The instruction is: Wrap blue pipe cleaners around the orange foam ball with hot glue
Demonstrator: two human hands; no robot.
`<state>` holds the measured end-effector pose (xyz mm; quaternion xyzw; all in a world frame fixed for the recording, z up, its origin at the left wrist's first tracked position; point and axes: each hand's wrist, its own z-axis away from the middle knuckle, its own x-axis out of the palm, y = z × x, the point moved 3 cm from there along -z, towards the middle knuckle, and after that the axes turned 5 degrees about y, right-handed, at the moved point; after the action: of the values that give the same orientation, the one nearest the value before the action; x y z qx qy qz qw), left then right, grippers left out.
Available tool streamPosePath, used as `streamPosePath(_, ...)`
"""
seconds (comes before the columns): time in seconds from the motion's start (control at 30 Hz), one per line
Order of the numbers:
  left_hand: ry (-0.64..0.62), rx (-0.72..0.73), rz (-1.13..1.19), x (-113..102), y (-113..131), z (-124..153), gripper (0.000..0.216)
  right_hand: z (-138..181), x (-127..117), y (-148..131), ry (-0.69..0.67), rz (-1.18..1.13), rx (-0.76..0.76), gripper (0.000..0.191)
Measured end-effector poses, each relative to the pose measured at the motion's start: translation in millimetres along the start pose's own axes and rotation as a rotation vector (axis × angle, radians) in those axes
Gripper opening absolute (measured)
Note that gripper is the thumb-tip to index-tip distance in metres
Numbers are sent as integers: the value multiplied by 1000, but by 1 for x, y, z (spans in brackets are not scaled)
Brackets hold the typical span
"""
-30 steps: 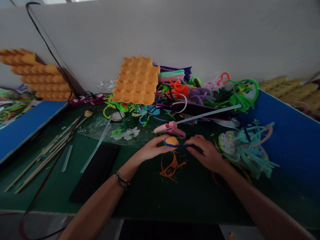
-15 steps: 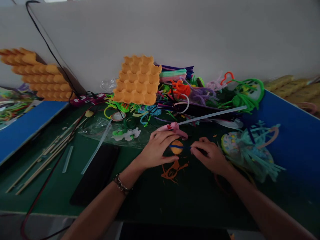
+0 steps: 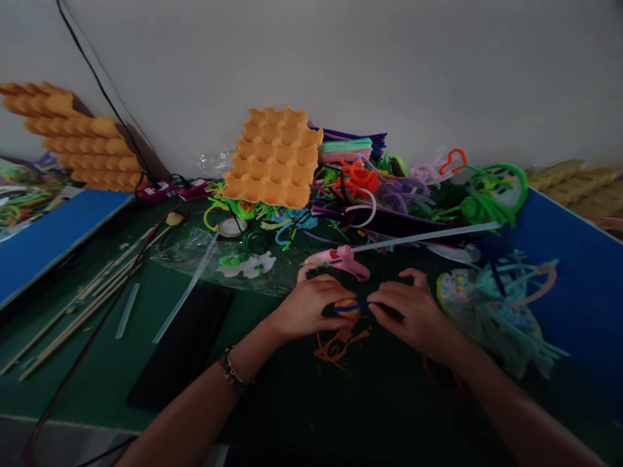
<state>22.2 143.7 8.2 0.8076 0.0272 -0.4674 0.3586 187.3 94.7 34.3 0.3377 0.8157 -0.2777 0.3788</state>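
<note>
My left hand is closed on a small orange rounded piece, gripping it between thumb and fingers. Across that piece lies a dark blue pipe cleaner. Its right end is pinched by the thumb and fingers of my right hand. Just beyond my hands rests a pink hot glue gun, a long clear glue stick jutting from its back. Orange scraps lie on the table below the orange piece.
An orange egg-crate tray leans over a heap of coloured pipe cleaners. Wooden sticks, a black flat case and a glue stick lie to the left. A pale blue pipe-cleaner piece sits right, beside a blue divider.
My left hand has closed around the orange piece, which now shows tilted and partly covered. The blue pipe cleaner stays across it, my right hand at its end. The view has shifted slightly.
</note>
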Motion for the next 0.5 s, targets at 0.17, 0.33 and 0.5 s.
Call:
streamPosePath(0.17, -102, 44, 190, -8, 6, 1, 28, -8, -38, -15, -55, 255, -261, 24)
streamPosePath(0.33, -178, 41, 525, -22, 10, 4, 42, -20, -79, -42, -22, 279, -321, 32)
streamPosePath(0.5, -245, -78, 867, -21, 8, 9, 56, -53, -83, -60, 148, 305, -403, 27)
